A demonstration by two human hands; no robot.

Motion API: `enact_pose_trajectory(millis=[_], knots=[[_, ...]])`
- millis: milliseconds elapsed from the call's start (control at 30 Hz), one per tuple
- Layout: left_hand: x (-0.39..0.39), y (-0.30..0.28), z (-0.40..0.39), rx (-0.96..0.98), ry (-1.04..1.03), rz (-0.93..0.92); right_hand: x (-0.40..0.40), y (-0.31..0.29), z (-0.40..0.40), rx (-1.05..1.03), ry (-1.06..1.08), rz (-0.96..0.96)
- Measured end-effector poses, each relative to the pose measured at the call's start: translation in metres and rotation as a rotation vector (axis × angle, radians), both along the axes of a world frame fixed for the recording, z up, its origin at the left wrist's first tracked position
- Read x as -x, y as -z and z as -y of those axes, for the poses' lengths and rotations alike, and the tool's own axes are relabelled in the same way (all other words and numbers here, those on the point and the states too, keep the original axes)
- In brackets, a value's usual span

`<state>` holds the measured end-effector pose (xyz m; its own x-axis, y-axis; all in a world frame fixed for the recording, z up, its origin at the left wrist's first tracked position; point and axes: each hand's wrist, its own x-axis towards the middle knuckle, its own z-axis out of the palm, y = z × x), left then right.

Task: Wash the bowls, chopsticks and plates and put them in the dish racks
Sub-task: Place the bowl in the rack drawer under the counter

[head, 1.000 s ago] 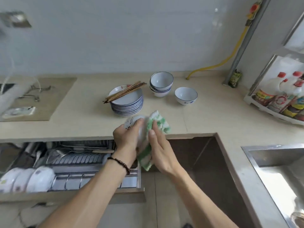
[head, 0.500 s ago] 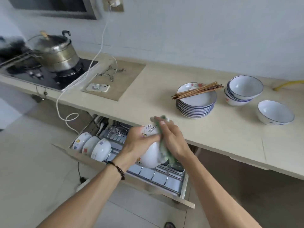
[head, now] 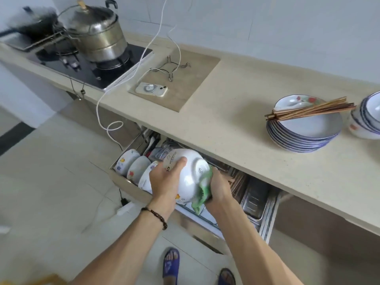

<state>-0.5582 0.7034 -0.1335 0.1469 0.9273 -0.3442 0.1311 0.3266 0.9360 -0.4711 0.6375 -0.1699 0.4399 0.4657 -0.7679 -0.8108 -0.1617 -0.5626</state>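
A: Where is the bowl (head: 190,174)?

B: Held in the air over the open rack (head: 255,200) drawer below the counter (head: 226,120), tipped bottom up, foot ring facing the camera. Left hand (head: 164,182) grips its left wall, thumb laid across the outside; the other fingers are hidden behind the bowl. Right hand (head: 219,189) presses a green cloth (head: 202,188) against the right side, fingers curled round the cloth and out of sight, so I cannot tell how far they wrap.

A: Handling?

B: Judged glazed ceramic: stiff, fairly heavy for one hand, likely to chip against metal or its neighbours. If it is wet, the glaze is probably slick. The rim and the foot ring look like the surest holds; the smooth belly is the poorest.

A: Rack state?

B: Three bowls (head: 135,167) stand on edge at the drawer's left end, just beside the held one. Chopsticks appear to lie in a tray behind the right hand, partly hidden.

A: Remaining?

B: Plates (head: 304,134) stacked on the counter with chopsticks (head: 310,110) across the top, more bowls (head: 366,120) at the frame's right edge. Most of the task looks undone.

A: Risk?

B: Letting go with the cloth hand before the left hand has a firm hold on the rim.
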Motion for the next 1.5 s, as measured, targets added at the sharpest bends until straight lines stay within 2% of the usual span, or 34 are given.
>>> enact_pose_trajectory(millis=[100, 333, 433, 667, 833, 1033, 1200, 1267, 1367, 1500], knots=[[0.007, 0.03, -0.026, -0.044, 0.061, -0.077, 0.022, 0.029, -0.014, 0.112, -0.037, 0.055], [0.012, 0.093, -0.112, 0.09, 0.23, -0.264, 0.03, 0.08, -0.019, 0.226, 0.122, 0.098], [0.011, 0.118, -0.133, 0.122, 0.31, -0.35, 0.03, 0.092, -0.024, 0.282, 0.111, 0.151], [0.012, 0.165, -0.15, 0.091, 0.492, -0.493, 0.026, 0.114, -0.039, 0.347, 0.058, 0.201], [0.014, 0.187, -0.16, 0.067, 0.544, -0.57, 0.028, 0.126, -0.051, 0.349, 0.02, 0.206], [0.013, 0.207, -0.165, 0.129, 0.71, -0.738, 0.029, 0.14, -0.062, 0.333, -0.024, 0.22], [0.017, 0.208, -0.169, 0.186, 0.822, -0.795, 0.026, 0.148, -0.064, 0.313, -0.027, 0.218], [0.015, 0.202, -0.171, 0.108, 0.873, -0.847, 0.024, 0.15, -0.065, 0.32, -0.027, 0.212], [0.014, 0.185, -0.168, -0.168, 0.966, -0.912, 0.021, 0.147, -0.068, 0.31, -0.023, 0.211], [0.012, 0.155, -0.153, -0.59, 1.149, -0.834, 0.015, 0.128, -0.068, 0.279, 0.025, 0.255]])
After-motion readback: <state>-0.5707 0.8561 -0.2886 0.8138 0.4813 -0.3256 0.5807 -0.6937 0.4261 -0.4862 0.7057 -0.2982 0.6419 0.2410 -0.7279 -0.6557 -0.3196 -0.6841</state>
